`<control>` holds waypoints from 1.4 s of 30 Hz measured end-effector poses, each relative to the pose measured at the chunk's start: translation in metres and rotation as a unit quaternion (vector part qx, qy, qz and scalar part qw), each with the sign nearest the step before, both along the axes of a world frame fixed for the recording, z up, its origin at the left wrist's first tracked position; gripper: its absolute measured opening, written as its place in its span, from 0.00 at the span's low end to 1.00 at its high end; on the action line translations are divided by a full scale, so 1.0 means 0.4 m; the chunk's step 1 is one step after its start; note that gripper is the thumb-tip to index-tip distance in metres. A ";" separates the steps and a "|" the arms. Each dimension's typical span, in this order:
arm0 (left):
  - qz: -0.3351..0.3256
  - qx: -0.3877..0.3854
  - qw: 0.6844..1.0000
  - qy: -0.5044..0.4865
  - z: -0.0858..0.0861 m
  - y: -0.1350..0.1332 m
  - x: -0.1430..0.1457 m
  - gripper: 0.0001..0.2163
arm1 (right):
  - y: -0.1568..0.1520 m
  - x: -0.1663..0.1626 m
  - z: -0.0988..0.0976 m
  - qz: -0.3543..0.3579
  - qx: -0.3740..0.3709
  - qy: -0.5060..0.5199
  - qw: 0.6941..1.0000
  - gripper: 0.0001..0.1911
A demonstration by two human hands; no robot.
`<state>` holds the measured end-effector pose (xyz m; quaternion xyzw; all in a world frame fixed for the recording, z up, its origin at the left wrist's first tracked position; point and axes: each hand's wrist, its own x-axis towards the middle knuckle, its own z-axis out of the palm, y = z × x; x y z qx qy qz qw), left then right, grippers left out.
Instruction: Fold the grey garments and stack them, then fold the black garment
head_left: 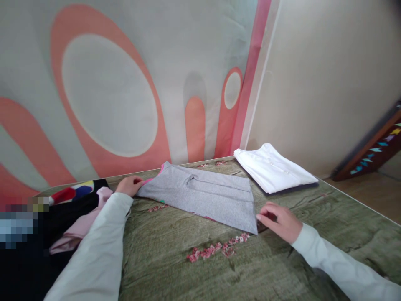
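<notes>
A grey garment (203,193) with pink trim lies folded flat on the green patterned table (194,271). My left hand (129,185) is closed on its left edge near the pink trim. My right hand (278,221) pinches the garment's lower right corner against the table. Both arms wear pale long sleeves.
A folded white shirt (274,168) lies at the table's far right corner. A heap of dark, pink and multicoloured clothes (72,209) sits at the left. A wall with orange shapes stands right behind the table. Wooden floor shows to the right.
</notes>
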<state>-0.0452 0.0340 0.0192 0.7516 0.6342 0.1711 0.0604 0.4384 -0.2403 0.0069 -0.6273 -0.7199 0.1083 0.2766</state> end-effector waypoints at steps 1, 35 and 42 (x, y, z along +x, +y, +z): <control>-0.016 -0.004 1.000 -0.003 0.002 -0.006 0.009 0.16 | 0.018 0.012 -0.006 -0.004 0.010 0.005 1.000 0.11; -0.175 0.056 0.977 0.104 -0.084 -0.244 0.416 0.29 | 0.201 0.049 -0.061 0.047 0.104 -0.148 0.982 0.16; -0.254 0.046 0.961 0.104 -0.083 -0.210 0.361 0.31 | 0.112 -0.018 0.016 0.040 0.053 -0.260 0.963 0.12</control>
